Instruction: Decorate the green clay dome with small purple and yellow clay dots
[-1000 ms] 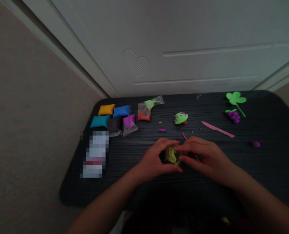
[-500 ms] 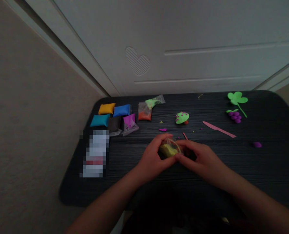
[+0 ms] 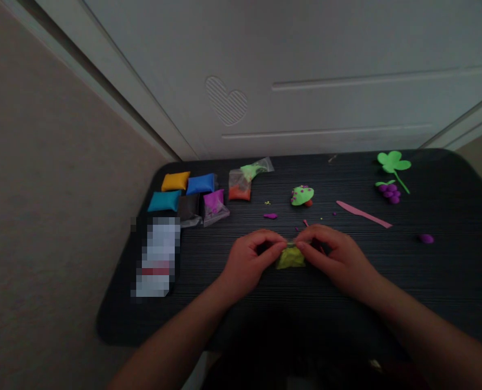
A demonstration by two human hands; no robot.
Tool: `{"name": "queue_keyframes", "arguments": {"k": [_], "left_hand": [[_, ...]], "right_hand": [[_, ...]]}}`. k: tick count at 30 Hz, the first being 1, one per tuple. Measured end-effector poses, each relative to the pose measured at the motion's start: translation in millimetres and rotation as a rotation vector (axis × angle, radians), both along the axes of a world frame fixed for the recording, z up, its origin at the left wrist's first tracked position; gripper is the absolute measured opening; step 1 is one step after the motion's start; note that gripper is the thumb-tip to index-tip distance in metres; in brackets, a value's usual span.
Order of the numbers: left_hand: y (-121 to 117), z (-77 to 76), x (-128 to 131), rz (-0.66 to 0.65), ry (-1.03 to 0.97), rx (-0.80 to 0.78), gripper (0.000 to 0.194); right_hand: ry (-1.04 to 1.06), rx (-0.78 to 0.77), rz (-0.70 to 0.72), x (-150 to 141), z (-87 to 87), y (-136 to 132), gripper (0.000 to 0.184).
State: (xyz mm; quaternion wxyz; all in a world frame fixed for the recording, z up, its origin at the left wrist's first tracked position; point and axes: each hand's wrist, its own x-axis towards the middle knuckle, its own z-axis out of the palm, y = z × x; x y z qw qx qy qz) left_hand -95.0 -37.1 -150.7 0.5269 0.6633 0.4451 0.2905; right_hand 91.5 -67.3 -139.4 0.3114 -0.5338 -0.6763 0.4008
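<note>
Both hands meet over the middle of a dark table (image 3: 448,281). Between them is a small clear bag of yellow-green clay (image 3: 290,259). My left hand (image 3: 249,262) pinches the bag's top edge from the left, fingers closed. On the right side my right hand (image 3: 336,257) pinches the same edge, fingers closed too. The bag hangs or rests just below the fingertips, close to the table.
Several coloured clay packs (image 3: 184,196) lie at the back left, with two opened bags (image 3: 245,181) beside them. A green clay piece with purple dots (image 3: 301,195), a pink plastic knife (image 3: 363,214), a green leaf and purple grapes (image 3: 391,179) and a purple lump (image 3: 425,238) lie farther back.
The yellow-green bag was cupped between both hands. Now the fingers have shifted to pinch its top edge, and the bag shows below them.
</note>
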Motion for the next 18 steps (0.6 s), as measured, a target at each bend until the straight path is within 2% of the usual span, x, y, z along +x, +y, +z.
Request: {"name": "queue_keyframes", "arguments": {"k": [18], "left_hand": [[-1.5, 5.3, 2.1, -0.082, 0.113, 0.141, 0.008]], "right_hand": [[-0.025, 0.042, 0.004, -7.1, -6.3, -4.2, 0.005]]}}
